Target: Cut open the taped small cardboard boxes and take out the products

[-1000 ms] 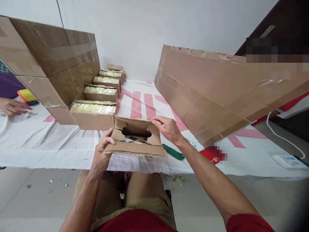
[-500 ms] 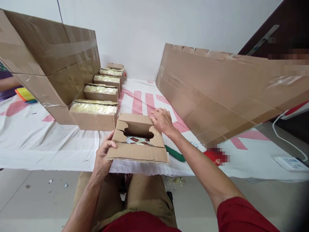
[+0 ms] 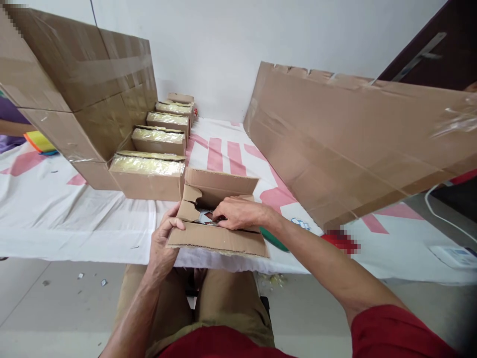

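Note:
A small open cardboard box [image 3: 219, 238] sits at the near edge of the table, its front and back flaps folded outward. My left hand [image 3: 166, 231] is closed on the box's left side, the thumb over the front corner. My right hand [image 3: 238, 213] reaches over the opening from the right. Its fingers curl down into the box, and their tips are partly hidden. Inside, printed red-and-white pieces [image 3: 205, 217] show in part beside the fingertips. Whether the fingers grip one of them is not visible.
Several cardboard boxes [image 3: 149, 185] topped with yellowish clear wrapping line the left, beside stacked large cartons [image 3: 97, 119]. A big cardboard panel [image 3: 354, 144] leans on the right. A green object [image 3: 274, 239] lies beside the box. At far left, another person's arm [image 3: 15, 128] shows.
My right hand has gone from the box's back edge down into its opening. The back flap now stands up and farther back. My left hand keeps its hold.

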`<state>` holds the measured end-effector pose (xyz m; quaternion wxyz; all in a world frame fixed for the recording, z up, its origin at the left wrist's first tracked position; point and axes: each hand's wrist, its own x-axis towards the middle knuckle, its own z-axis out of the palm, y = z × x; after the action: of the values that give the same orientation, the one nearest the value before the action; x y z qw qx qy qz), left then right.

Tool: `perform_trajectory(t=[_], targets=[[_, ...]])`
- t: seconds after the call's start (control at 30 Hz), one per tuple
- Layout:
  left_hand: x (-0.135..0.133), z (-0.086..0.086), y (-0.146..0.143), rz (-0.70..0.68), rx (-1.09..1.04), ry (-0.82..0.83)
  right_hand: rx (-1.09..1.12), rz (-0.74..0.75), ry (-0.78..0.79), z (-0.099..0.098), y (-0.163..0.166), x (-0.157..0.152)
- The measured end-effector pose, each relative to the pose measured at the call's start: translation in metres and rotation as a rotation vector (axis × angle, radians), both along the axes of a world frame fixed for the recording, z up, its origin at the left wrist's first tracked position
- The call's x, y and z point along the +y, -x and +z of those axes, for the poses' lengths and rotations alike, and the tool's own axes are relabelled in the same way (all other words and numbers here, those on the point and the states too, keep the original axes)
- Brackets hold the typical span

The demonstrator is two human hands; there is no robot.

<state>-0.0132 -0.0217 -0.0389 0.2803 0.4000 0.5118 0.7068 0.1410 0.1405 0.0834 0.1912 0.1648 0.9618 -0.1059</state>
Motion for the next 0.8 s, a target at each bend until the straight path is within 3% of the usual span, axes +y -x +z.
perform_trajectory(t=[0.07, 0.17, 0.27, 0.4, 0.57, 0.7, 0.8], targets=[[0.000, 0.002, -0.002, 0.006, -0.007, 0.007, 0.044, -0.042, -0.118, -0.007, -0.001, -0.001], [0.001, 0.004, -0.004, 0.026, -0.029, 0.021, 0.210, -0.222, -0.207, -0.017, -0.007, -0.001], [0.004, 0.009, -0.007, 0.070, -0.049, 0.053, 0.560, -0.352, -0.061, -0.015, -0.014, 0.002], [0.007, 0.011, -0.008, 0.190, -0.023, 0.094, 0.987, -0.467, 0.128, 0.012, -0.030, 0.003], [0.016, -0.012, -0.009, 0.289, 0.039, 0.108, 1.305, -0.664, 0.224, 0.036, -0.069, -0.002], [0.026, -0.038, -0.011, 0.157, 0.153, 0.200, 1.456, -0.740, 0.194, 0.026, -0.104, -0.006], [0.035, -0.044, -0.015, 0.097, 0.131, 0.204, 1.500, -0.770, 0.094, 0.020, -0.124, -0.011]])
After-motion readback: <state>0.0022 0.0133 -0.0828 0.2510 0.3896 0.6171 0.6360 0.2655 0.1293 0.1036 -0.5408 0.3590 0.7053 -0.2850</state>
